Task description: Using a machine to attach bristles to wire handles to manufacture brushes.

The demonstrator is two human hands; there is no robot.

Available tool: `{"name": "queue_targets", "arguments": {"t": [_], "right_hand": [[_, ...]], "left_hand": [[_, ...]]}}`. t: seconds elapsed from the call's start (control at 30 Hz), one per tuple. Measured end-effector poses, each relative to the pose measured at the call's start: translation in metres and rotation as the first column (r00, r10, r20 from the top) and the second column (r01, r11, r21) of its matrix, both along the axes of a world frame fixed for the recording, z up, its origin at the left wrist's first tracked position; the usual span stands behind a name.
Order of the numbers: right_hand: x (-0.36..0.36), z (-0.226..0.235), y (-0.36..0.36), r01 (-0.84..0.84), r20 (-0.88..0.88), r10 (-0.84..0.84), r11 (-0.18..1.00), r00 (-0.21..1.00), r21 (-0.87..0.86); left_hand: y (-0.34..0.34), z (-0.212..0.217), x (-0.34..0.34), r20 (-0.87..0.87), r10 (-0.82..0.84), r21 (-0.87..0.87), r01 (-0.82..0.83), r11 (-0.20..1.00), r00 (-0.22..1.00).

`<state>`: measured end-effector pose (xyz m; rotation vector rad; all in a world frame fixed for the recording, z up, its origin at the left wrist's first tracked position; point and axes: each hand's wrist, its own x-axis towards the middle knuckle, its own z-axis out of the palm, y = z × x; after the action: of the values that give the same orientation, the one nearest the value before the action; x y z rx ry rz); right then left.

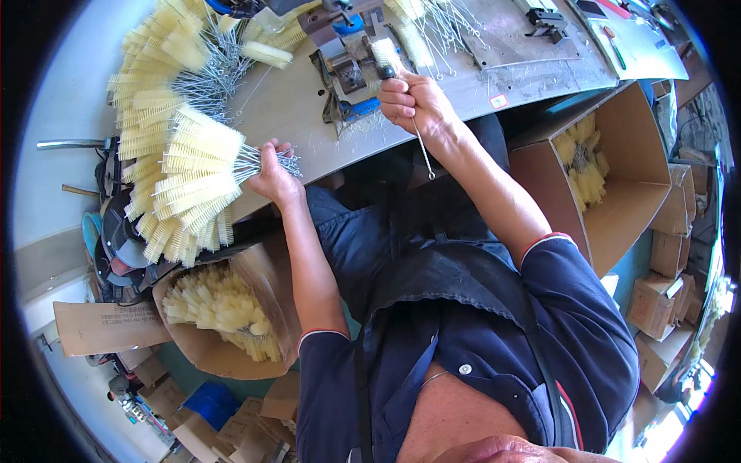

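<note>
Landmark: small grey-and-blue metal bench machine (347, 73) fixed near the front edge of the grey table (285, 116).

Surroundings:
- Large fanned heap of pale-yellow bristle brushes with twisted wire stems (158, 85), on the table to the left of the machine, stems pointing inward.
- Loose scatter of bare wire stems and brushes (436, 27), behind and to the right of the machine.
- Open brown cardboard box holding a few yellow brushes (610, 177), to the right of the machine, below table level.
- Second brown cardboard box filled with yellow brushes (224, 309), below and to the left of the machine, beside the person's left arm.
- Stacked small cartons, far right, beyond the open box.

Obscured: the machine's working parts are partly covered by the right hand; dark tools at the far left rim are bent by the lens and hard to make out; the brush head at the machine is partly hidden.

Items in hand:
- Left hand (270, 174): grip closed around the stems of a fanned bundle of yellow bristle brushes (197, 166), held left of the machine over the table's front edge.
- Right hand (413, 104): grip clamped on a single yellow wire-stemmed brush (386, 55), bristle head at the machine, wire tail hanging below the fist.
</note>
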<state>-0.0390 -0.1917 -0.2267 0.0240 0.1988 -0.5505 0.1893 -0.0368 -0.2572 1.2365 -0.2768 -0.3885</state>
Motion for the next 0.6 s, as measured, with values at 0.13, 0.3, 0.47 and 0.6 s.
{"name": "queue_targets", "arguments": {"t": [0.13, 0.3, 0.47, 0.6], "right_hand": [[-0.001, 0.013, -0.004, 0.005, -0.126, -0.003, 1.0, 0.992, 0.01], [-0.008, 0.03, 0.012, 0.001, -0.279, -0.023, 0.997, 0.96, -0.078], [-0.046, 0.016, 0.007, -0.432, -0.535, -0.844, 0.495, -0.032, -0.754], [-0.052, 0.002, -0.003, -0.762, -0.245, -0.945, 0.32, -0.216, -0.563]], "left_hand": [[-0.006, 0.007, -0.004, 0.001, 0.014, -0.044, -0.014, 0.999, 1.0], [-0.006, 0.003, -0.002, -0.026, -0.004, -0.058, 0.003, 0.998, 1.0], [-0.004, 0.005, -0.006, -0.03, -0.003, -0.052, 0.001, 0.999, 1.0], [-0.002, 0.005, -0.001, -0.008, -0.002, -0.05, 0.001, 0.999, 1.0]]}}
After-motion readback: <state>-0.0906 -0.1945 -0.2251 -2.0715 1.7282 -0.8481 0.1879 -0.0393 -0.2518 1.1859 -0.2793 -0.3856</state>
